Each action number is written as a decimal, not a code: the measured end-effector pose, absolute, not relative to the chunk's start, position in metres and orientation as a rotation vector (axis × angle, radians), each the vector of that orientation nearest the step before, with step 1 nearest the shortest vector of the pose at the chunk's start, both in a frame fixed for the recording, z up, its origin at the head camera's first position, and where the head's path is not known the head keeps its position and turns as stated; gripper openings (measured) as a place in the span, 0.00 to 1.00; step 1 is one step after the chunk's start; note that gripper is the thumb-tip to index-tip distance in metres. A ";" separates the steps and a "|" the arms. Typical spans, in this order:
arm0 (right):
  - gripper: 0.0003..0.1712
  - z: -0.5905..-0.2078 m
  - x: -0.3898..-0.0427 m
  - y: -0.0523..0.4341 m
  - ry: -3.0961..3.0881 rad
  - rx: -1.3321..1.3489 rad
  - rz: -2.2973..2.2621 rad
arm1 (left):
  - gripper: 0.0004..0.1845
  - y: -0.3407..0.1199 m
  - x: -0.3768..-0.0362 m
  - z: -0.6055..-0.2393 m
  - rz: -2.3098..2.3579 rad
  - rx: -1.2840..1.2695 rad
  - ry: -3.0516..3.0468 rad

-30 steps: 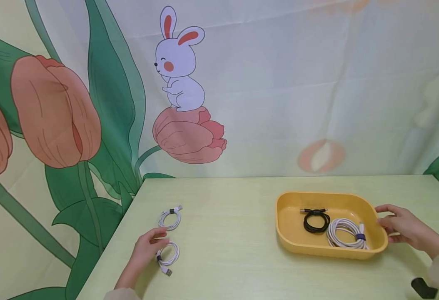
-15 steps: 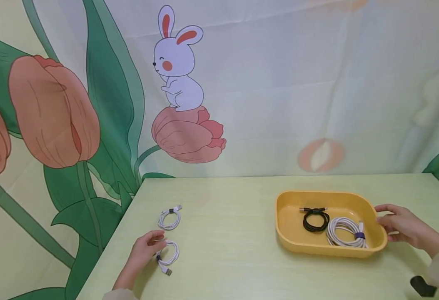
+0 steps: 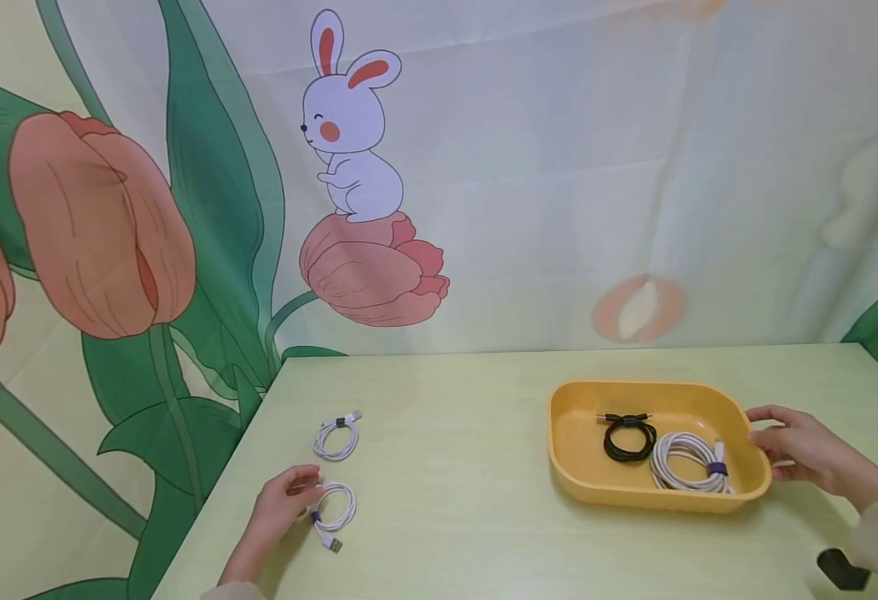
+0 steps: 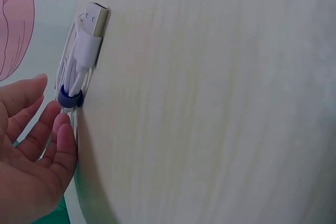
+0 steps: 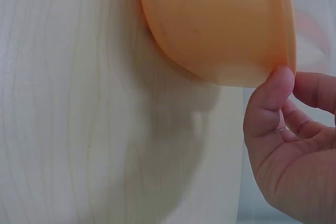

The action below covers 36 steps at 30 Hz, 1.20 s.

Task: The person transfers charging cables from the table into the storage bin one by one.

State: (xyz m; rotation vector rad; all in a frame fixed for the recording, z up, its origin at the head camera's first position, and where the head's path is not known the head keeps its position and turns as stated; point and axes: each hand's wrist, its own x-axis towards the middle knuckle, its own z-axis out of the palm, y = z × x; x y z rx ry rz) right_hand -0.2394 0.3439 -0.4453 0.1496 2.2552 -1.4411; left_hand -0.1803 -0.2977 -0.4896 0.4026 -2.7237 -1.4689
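My left hand hovers just left of a coiled white USB cable, its fingers loosely bent and holding nothing. In the left wrist view, that cable's dark blue strap and metal plug show beyond the fingertips. Farther back lies a second coiled white USB cable with a black strap. At the right, my right hand pinches the end rim of a yellow tray, the thumb on the rim in the right wrist view. Inside the tray are a coiled black cable and a thicker coiled white cable.
A small black object lies near the right sleeve at the front. The pale wooden table ends at the back against a printed curtain. Its left edge runs beside the left arm.
My left hand has drawn back slightly toward the front left, away from the farther cable. The right hand stays at the tray's rim. The whole head view has shifted a little.
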 end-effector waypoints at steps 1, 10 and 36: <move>0.32 -0.445 -0.239 0.344 2.254 0.150 -1.443 | 0.19 -0.298 -0.180 -0.490 -1.474 0.408 -2.724; 0.32 -0.446 -0.239 0.345 2.244 0.145 -1.453 | 0.19 -0.306 -0.179 -0.498 -1.536 0.314 -2.686; 0.33 -0.447 -0.239 0.345 2.201 0.156 -1.511 | 0.18 -0.298 -0.179 -0.496 -1.298 0.440 -2.776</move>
